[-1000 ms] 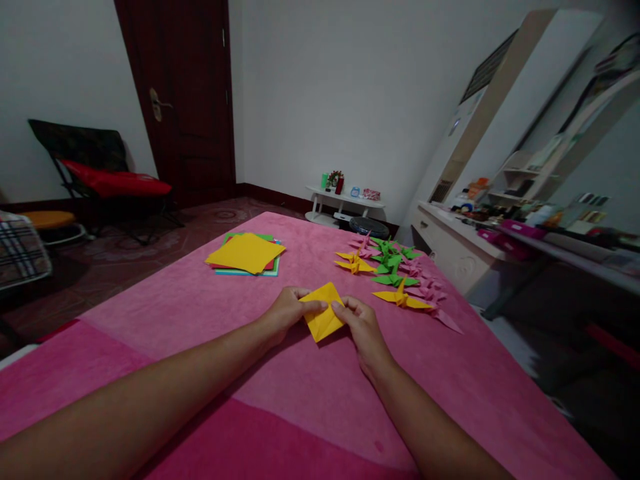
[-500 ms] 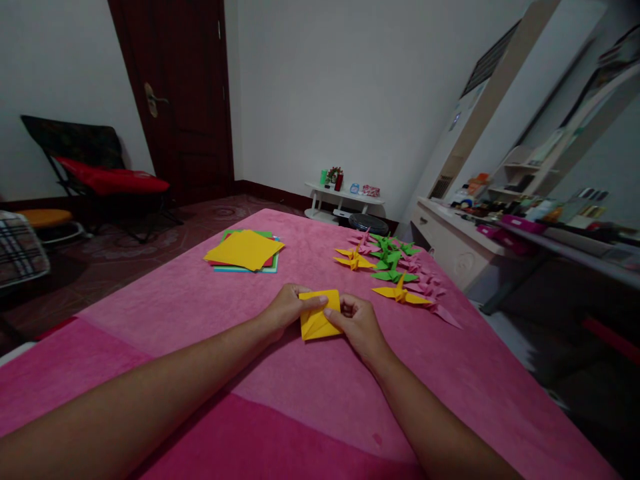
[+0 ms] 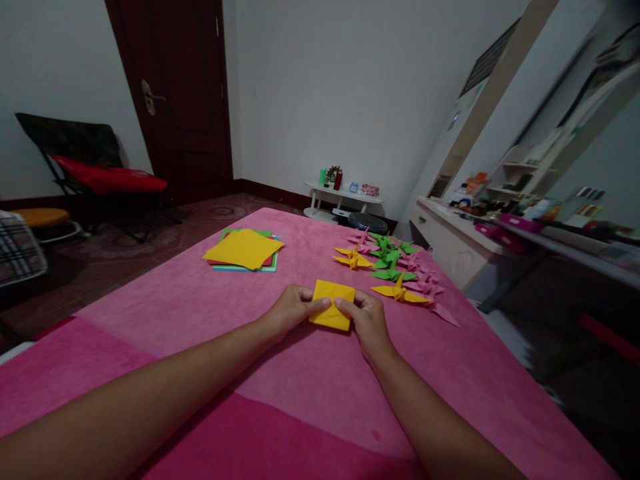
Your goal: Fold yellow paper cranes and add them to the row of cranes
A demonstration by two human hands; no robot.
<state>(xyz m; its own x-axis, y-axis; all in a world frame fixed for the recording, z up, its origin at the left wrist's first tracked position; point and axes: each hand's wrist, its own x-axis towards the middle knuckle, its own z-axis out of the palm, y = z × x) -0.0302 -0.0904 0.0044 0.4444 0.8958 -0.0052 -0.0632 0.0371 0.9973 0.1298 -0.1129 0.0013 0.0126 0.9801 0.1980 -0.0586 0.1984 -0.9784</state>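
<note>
A small folded yellow paper (image 3: pixel 333 303) lies on the pink cloth (image 3: pixel 200 313) in front of me. My left hand (image 3: pixel 290 312) pinches its left edge with thumb and fingers closed. At the paper's right edge my right hand (image 3: pixel 367 319) grips it the same way. Both thumbs press on top of the paper near its middle.
A stack of coloured paper sheets (image 3: pixel 243 250), yellow on top, lies at the far left of the cloth. Several folded paper cranes (image 3: pixel 395 273) in yellow, green and pink lie to the right. A dresser (image 3: pixel 450 247) stands beyond the right edge, a folding chair (image 3: pixel 90 180) at far left.
The yellow paper has turned from a diamond standing on a corner to a flat square. Both hands shifted slightly right and away from me, still holding it.
</note>
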